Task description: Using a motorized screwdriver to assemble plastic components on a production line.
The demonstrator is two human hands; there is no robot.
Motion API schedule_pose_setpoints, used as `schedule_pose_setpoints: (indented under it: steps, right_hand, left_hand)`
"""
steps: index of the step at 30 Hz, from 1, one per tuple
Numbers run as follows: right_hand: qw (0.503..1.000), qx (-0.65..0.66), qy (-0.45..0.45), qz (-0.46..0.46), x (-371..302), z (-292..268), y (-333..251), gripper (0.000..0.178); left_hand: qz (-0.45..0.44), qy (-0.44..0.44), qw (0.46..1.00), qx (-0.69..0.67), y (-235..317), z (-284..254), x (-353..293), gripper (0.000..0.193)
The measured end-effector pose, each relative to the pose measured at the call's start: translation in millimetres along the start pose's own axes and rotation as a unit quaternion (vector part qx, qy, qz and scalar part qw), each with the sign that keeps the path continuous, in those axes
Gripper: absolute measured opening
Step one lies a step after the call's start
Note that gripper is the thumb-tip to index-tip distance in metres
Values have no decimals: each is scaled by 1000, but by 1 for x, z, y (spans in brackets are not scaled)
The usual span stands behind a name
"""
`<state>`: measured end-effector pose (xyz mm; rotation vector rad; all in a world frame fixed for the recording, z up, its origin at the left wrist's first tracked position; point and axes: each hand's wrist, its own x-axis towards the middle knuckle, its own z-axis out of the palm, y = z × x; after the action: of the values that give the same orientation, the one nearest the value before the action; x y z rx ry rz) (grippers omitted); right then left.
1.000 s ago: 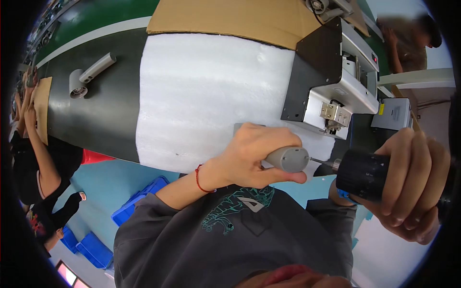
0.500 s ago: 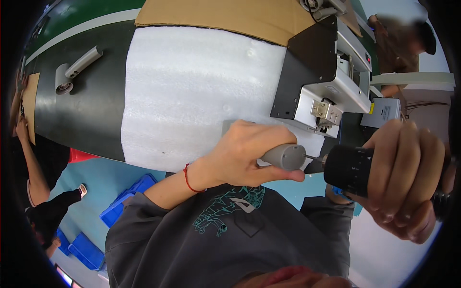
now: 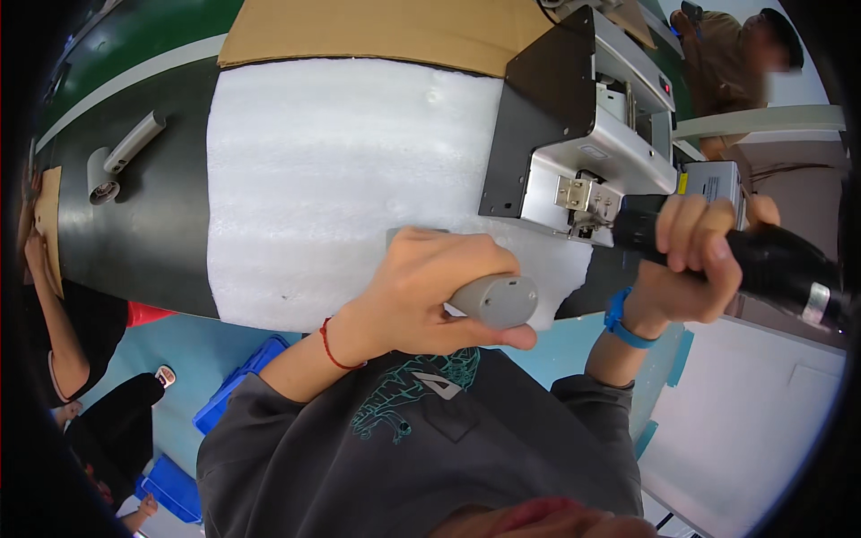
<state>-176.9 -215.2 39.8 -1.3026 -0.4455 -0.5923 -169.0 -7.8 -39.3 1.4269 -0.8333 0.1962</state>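
My left hand (image 3: 439, 291) is closed round the handle of a grey hair dryer (image 3: 504, 302), whose round end faces right with small holes in it. Another grey part of it shows behind my knuckles, over the white foam sheet (image 3: 350, 152). A black electric screwdriver (image 3: 641, 231) is in my right hand (image 3: 700, 255), fingers wrapped round its body. Its tip points left, at the metal pickup block (image 3: 578, 195) on the front of a black and silver screw feeder (image 3: 556, 117). Whether the tip touches a screw there is too small to tell.
A second grey hair dryer (image 3: 121, 166) lies on the dark table at the left. Brown cardboard (image 3: 377, 31) covers the far side. Beyond the feeder stands a grey box (image 3: 713, 182). Other people are at the left edge and far right. Blue bins (image 3: 238, 381) are on the floor.
The screwdriver has left the hair dryer's end and moved up and away to the feeder's pickup block. My left hand still holds the dryer. The whole view has shifted slightly.
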Motion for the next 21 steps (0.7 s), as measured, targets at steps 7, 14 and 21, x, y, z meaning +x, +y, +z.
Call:
schedule_pose_setpoints:
  steps: [7, 14, 21]
  right_hand:
    - [992, 4, -46, 115, 1, 13, 1, 34]
    - [979, 187, -83, 25, 15, 31, -42, 35]
    - [948, 314, -36, 42, -12, 19, -64, 18]
  left_hand:
    - [-18, -12, 1000, -5, 1, -2, 0, 50]
    - [-47, -26, 998, -39, 6, 4, 6, 39]
    - [-53, -51, 996, -52, 7, 3, 4, 36]
